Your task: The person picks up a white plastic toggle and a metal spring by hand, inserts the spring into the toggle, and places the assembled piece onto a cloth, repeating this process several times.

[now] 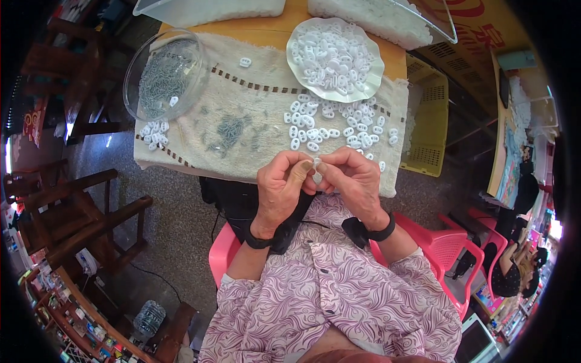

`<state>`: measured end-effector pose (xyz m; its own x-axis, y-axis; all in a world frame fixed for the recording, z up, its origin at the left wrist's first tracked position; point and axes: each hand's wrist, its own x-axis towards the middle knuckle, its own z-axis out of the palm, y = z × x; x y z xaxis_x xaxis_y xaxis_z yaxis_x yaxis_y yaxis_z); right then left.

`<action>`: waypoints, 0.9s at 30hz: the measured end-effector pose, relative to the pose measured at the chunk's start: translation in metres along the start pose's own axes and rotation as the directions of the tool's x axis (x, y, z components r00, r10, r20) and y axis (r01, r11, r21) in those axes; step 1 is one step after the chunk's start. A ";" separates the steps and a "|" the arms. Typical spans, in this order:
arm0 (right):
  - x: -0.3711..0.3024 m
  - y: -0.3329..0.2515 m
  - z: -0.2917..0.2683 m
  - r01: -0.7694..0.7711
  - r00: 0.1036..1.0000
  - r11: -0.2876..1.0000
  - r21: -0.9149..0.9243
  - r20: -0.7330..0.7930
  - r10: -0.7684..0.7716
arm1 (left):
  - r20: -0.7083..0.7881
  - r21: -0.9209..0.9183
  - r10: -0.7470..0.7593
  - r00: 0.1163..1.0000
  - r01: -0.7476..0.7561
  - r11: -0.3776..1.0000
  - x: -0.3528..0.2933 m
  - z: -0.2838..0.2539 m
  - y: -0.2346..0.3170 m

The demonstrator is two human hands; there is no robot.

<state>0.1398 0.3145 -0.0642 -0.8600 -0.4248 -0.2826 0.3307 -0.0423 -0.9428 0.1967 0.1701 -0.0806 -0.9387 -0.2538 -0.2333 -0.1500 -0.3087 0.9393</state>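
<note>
At the near edge of the table, my left hand (279, 189) and my right hand (357, 186) meet, thumbs and fingertips pinched on a small white plastic piece (316, 176). The fingers cover most of it. Just beyond them, many loose white oval pieces with two holes (312, 146) lie on a cream towel (260, 112). To the left of these is a small heap of grey metal bits, apparently springs (230, 130). More of the same bits fill a clear round bowl (201, 78) at the far left, and a few white pieces (155, 134) lie by its near side.
A scalloped white plate (293, 68) heaped with white pieces stands at the far right. Clear plastic bins (209, 11) line the back. Beside the table's right side is a yellow crate (431, 130). Pink chairs (439, 245) and dark wooden furniture (72, 209) stand around.
</note>
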 end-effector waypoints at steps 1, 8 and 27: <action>0.000 -0.001 0.000 -0.001 1.000 1.000 0.000 0.000 0.001 | -0.001 0.049 0.025 1.000 -0.024 0.999 0.000 0.001 0.000; -0.001 -0.001 0.001 0.107 0.994 0.989 -0.100 -0.016 -0.109 | 0.002 0.120 0.080 0.997 -0.080 0.990 0.001 0.004 -0.001; 0.000 0.005 -0.017 -0.062 0.992 0.998 -0.034 -0.108 0.058 | -0.128 0.018 -0.058 0.990 0.060 0.998 -0.004 -0.010 -0.003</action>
<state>0.1346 0.3298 -0.0720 -0.8762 -0.3267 -0.3542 0.3701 0.0145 -0.9289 0.2038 0.1632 -0.0848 -0.8809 -0.3511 -0.3173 -0.2119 -0.3069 0.9279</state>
